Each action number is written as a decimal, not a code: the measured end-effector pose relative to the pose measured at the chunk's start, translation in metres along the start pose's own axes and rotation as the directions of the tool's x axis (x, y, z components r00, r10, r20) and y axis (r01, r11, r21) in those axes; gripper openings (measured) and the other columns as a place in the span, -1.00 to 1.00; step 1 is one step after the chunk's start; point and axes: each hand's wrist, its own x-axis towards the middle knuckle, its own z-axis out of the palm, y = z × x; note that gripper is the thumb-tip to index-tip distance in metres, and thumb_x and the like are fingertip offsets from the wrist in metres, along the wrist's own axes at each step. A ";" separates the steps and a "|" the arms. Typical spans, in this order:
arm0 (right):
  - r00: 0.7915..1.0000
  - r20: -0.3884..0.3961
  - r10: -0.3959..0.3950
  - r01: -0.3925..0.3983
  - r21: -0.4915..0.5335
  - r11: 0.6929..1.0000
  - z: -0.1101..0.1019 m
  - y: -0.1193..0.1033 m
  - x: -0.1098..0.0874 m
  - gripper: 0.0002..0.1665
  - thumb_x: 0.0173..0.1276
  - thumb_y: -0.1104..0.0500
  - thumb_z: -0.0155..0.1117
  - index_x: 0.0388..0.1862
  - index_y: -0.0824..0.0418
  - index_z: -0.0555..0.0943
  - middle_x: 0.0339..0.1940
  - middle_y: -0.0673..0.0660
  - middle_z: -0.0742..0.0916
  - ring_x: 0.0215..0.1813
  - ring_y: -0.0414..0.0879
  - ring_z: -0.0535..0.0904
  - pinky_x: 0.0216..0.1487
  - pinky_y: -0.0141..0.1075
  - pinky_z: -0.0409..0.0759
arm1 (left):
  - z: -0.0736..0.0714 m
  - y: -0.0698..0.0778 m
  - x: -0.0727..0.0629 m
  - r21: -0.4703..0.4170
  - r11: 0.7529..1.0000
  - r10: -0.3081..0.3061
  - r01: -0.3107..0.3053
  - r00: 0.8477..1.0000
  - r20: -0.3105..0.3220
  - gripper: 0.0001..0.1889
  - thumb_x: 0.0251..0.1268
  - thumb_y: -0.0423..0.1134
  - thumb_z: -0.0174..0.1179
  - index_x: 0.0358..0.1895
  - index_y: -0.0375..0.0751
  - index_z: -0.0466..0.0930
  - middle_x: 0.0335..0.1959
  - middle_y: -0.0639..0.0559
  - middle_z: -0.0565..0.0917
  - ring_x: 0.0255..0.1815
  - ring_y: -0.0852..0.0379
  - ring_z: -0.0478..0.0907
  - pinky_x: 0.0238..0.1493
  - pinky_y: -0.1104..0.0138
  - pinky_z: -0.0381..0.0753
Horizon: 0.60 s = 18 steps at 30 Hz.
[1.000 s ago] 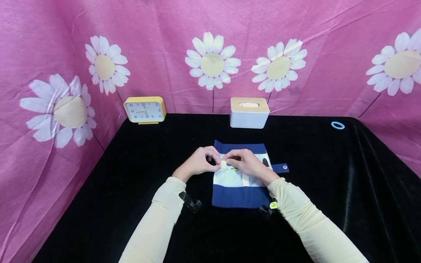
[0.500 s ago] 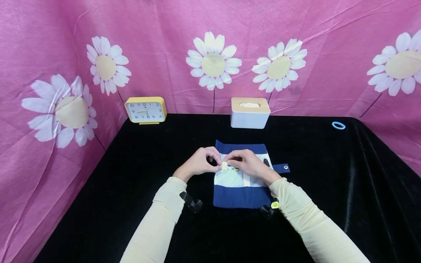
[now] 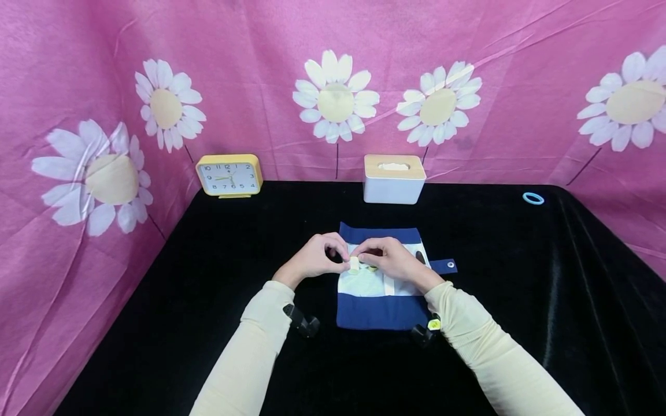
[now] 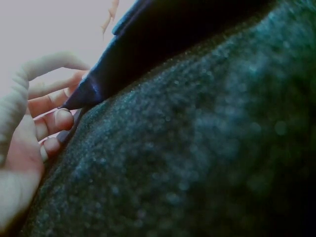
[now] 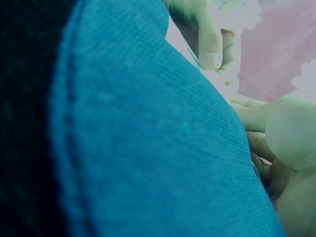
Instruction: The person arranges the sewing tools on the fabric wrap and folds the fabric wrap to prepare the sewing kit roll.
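Pale-yellow piece (image 3: 354, 266), apparently cylindrical

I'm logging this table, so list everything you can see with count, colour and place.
Cloth case: one, navy and white, open at centre
Small piece: one, pale yellow, over case's left side
Dark item: one, black, case's right side
Clock: one, yellow, back left
Tissue box: one, white, wood-coloured top, back centre
Ring: one, light blue, back right
Table cover: one, black, under case
Backdrop: one, pink, behind table
Daisies: five, white, on backdrop
Wrist cameras: two, black, at wrists
Sleeves: two, cream, both arms
Left hand: one, case's left edge
Right hand: one, over case
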 end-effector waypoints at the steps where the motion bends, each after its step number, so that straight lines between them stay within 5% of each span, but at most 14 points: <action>1: 1.000 0.002 0.000 0.000 0.005 1.000 0.000 0.000 0.000 -0.83 0.45 0.24 0.27 -0.11 0.10 0.78 -0.12 0.06 0.82 -0.13 -0.19 0.60 -0.09 -0.43 0.53 | 0.000 0.000 0.000 0.000 1.000 0.000 0.000 1.000 0.000 -0.95 0.04 -0.45 0.43 -0.42 -0.30 0.75 -0.24 -0.12 0.69 -0.17 0.20 0.51 -0.15 0.42 0.47; 7: 1.000 -0.015 -0.001 0.002 0.048 0.999 -0.002 0.001 -0.003 -0.76 0.48 0.20 0.25 0.03 0.18 0.74 -0.04 0.14 0.80 -0.19 -0.19 0.59 -0.14 -0.43 0.55 | 0.001 -0.001 -0.001 -0.005 1.000 0.011 -0.011 1.000 -0.024 -0.94 0.06 -0.46 0.43 -0.41 -0.29 0.72 -0.20 -0.14 0.69 -0.21 0.17 0.49 -0.17 0.41 0.45; 12: 0.995 -0.091 0.042 -0.033 0.102 0.994 -0.009 -0.002 -0.006 -0.69 0.46 0.17 0.29 0.12 0.23 0.69 -0.04 0.18 0.79 -0.18 -0.13 0.63 -0.15 -0.43 0.57 | 0.003 -0.002 0.001 -0.041 0.999 0.009 -0.014 0.993 -0.119 -0.94 0.10 -0.46 0.40 -0.37 -0.34 0.70 -0.23 -0.18 0.66 -0.34 0.19 0.44 -0.27 0.43 0.40; 18: 0.974 -0.214 0.081 -0.044 0.171 0.984 -0.025 -0.018 -0.012 -0.64 0.42 0.15 0.34 0.11 0.30 0.67 0.01 0.29 0.76 -0.16 -0.20 0.67 -0.13 -0.41 0.61 | 0.004 -0.003 0.004 -0.128 0.991 -0.080 0.042 0.947 -0.312 -0.88 0.15 -0.47 0.32 -0.24 -0.41 0.69 -0.27 -0.26 0.66 -0.40 0.23 0.39 -0.31 0.45 0.38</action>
